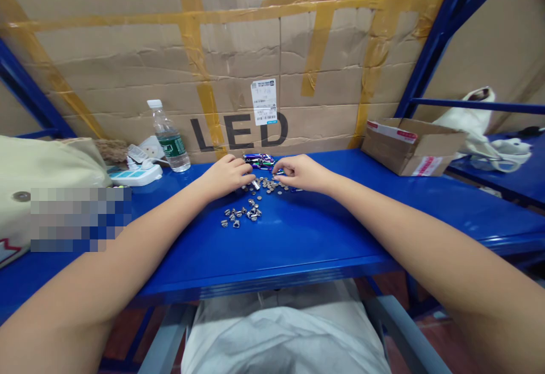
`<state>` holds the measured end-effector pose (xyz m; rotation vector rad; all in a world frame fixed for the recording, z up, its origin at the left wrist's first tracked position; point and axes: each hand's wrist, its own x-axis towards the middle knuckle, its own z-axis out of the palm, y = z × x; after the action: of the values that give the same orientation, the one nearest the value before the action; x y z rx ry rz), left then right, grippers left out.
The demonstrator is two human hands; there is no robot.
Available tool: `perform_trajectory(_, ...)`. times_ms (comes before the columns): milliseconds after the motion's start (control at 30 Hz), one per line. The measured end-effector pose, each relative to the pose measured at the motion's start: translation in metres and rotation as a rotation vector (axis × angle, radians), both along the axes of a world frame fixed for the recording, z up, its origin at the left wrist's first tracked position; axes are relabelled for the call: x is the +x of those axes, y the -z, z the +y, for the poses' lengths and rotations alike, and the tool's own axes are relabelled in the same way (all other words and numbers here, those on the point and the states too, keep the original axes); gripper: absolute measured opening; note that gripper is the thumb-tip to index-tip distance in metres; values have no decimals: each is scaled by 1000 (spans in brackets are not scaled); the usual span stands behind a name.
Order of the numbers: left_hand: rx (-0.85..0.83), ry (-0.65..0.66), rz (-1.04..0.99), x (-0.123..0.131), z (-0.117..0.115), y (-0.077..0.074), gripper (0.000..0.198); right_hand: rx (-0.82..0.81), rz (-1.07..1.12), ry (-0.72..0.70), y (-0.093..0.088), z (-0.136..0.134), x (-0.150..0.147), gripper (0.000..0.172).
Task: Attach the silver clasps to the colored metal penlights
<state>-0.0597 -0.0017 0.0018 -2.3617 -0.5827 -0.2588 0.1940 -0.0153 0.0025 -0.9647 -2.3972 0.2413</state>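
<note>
My left hand is closed, with a small silver cylinder showing at its thumb and fingertips. Opposite it, my right hand has thumb and fingers curled together in a pinch; what lies between them is too small to make out. Small round silver discs, like button cells, are scattered between the hands. Just behind them lies a pile of shiny blue, purple and green metal tubes. Nearer to me, several small silver metal caps are spread on the blue table.
A water bottle and a white power strip stand at the left, near a cream bag. At the right sits an open cardboard box. A large taped cardboard sheet marked LED backs the table.
</note>
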Motion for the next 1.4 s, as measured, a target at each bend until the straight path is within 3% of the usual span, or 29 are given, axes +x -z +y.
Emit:
perform_trajectory(233,-23,98,-89,7,-9,-5,25,33,-37,-7,0,2,1,19)
perform_trajectory(400,15,-22,-167,11,-8,1,22,-16,43,-2,1,0,-1,21)
perform_trajectory(833,-297,-70,-374,20,-13,10,20,23,236,-50,5,-1,-5,22)
perform_trajectory(1100,-342,-1,-457,27,-16,11,19,46,301,-72,7,0,-7,24)
perform_trajectory(1400,-265,6,-474,24,-15,13,18,254,235,-116,9,2,-5,22)
